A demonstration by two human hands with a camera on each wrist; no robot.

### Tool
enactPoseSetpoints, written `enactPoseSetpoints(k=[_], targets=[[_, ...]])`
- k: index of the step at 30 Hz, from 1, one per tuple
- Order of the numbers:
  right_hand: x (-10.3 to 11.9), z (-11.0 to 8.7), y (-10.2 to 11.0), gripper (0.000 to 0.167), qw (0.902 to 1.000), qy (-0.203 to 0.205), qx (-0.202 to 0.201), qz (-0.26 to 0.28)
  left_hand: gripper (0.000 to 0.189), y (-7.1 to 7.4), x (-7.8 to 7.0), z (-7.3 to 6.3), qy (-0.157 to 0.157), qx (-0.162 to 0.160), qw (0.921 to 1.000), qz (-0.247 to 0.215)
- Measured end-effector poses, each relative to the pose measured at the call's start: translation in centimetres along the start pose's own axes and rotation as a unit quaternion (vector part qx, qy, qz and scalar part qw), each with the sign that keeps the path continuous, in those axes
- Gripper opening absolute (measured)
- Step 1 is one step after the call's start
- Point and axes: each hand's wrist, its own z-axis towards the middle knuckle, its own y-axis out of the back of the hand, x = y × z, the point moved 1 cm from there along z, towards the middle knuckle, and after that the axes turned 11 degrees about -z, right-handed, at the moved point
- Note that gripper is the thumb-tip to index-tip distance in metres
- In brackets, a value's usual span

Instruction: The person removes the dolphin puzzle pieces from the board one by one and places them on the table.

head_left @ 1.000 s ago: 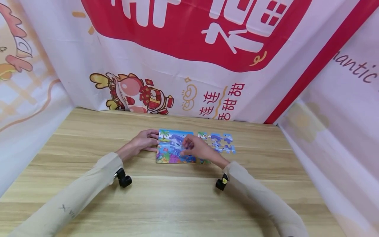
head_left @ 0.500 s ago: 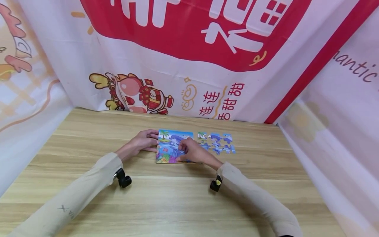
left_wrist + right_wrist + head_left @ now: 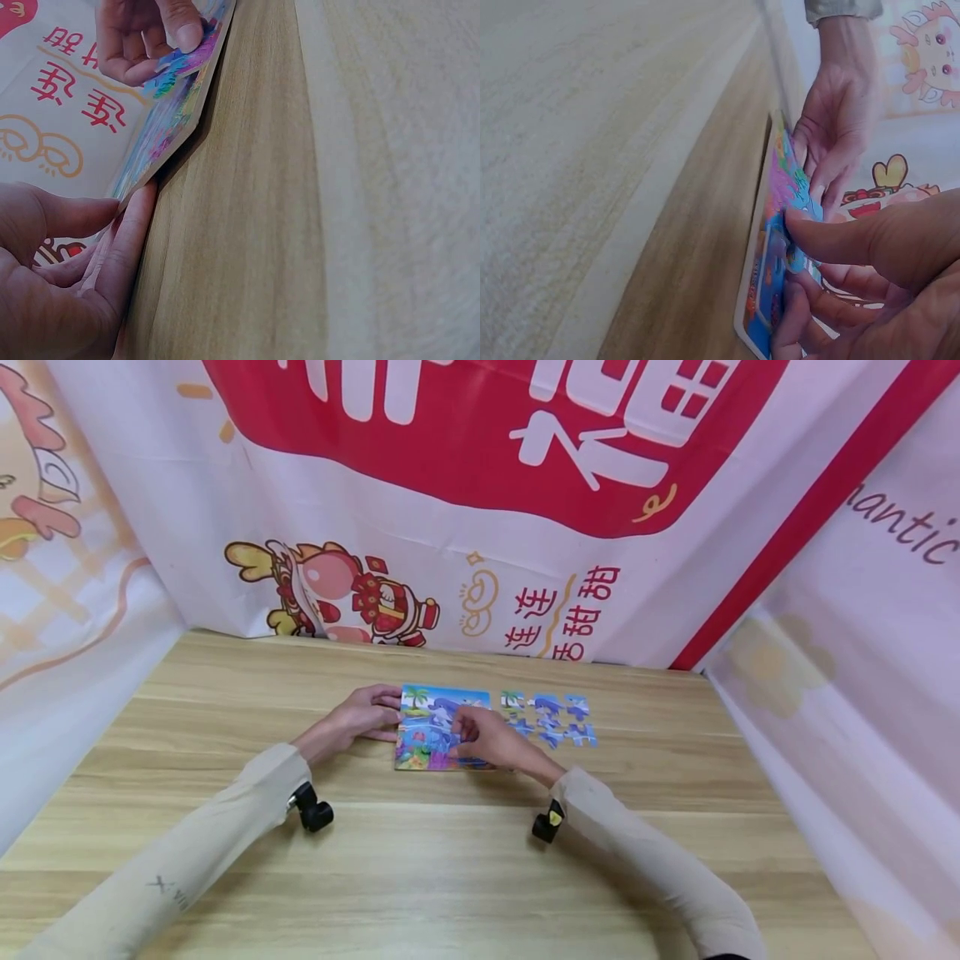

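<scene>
A jigsaw board point(image 3: 444, 693) with a dolphin-and-sea picture lies on the wooden table. My left hand point(image 3: 363, 714) holds its left edge, and in the left wrist view the thumb point(image 3: 82, 215) and a finger meet at that edge. Over the near half of the board is my right hand point(image 3: 491, 737). It pinches a blue and purple puzzle piece point(image 3: 196, 58) between thumb and fingers, low against the picture. Palm and fingers partly hide the piece in the head view. The right hand also covers the board's lower right part.
Several loose puzzle pieces point(image 3: 577, 735) lie in rows right of the board, one with a palm tree point(image 3: 512, 700). Behind the table point(image 3: 420, 860) hangs a printed cloth point(image 3: 465, 543) with red patterns; further cloths stand at both sides.
My right hand has shifted left and toward the near edge of the board, and has come down lower on the picture. My left hand stays at the left edge.
</scene>
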Motion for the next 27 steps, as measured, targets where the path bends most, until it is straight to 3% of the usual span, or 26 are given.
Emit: enactPoseSetpoints(k=[13, 19, 27], targets=[[-0.8, -0.4, 1.9, 0.013, 0.9921, -0.009, 0.009, 0.124, 0.067, -0.1, -0.1, -0.1, 0.0, -0.001, 1.0, 0.0], [-1.1, -1.0, 3.2, 0.013, 0.9825, -0.049, 0.003, 0.18, 0.067, 0.2, -0.3, -0.1, 0.002, -0.002, 1.0, 0.005], [-1.9, -2.4, 4.4, 0.014, 0.9796, -0.071, 0.006, 0.188, 0.066, -0.1, 0.0, -0.1, 0.012, -0.008, 0.9999, 0.004]])
